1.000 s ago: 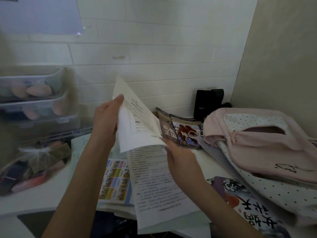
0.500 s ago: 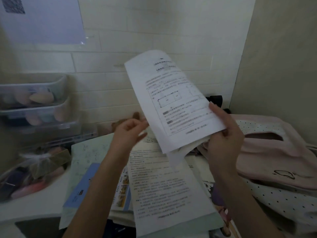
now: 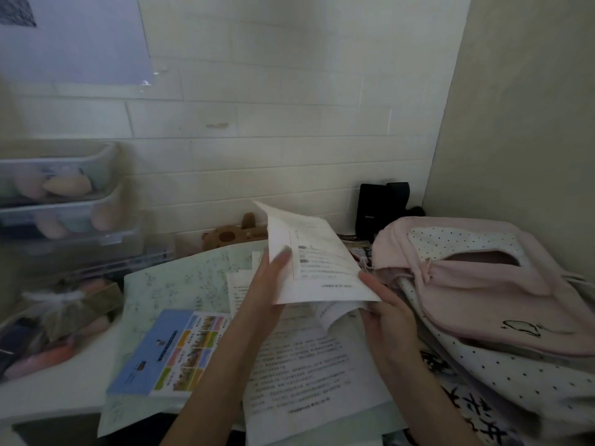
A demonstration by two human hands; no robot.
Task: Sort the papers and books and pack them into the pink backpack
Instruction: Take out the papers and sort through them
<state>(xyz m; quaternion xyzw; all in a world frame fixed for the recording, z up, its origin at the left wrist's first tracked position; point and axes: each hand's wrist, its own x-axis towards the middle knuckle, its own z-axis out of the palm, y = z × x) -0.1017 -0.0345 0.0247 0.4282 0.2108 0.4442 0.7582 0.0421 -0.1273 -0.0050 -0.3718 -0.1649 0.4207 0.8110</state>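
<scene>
From my head camera, the printed sheets (image 3: 318,272) now sit lower than half a second ago, down near the paper pile (image 3: 309,358) on the table (image 3: 48,394). My left hand (image 3: 267,281) has joined in, its fingers gripping the sheets' left edge; my right hand (image 3: 386,310) pinches the lower corner. The pink backpack (image 3: 483,284) lies open just right. The print is too blurred to read.

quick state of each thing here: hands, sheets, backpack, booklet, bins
left hand: grips held sheets
right hand: grips held sheets
held sheets: lifted, curled
backpack: lying down, pocket open
blue booklet: flat, closed
printed sheet: flat on pile
bins: stacked, holding items
</scene>
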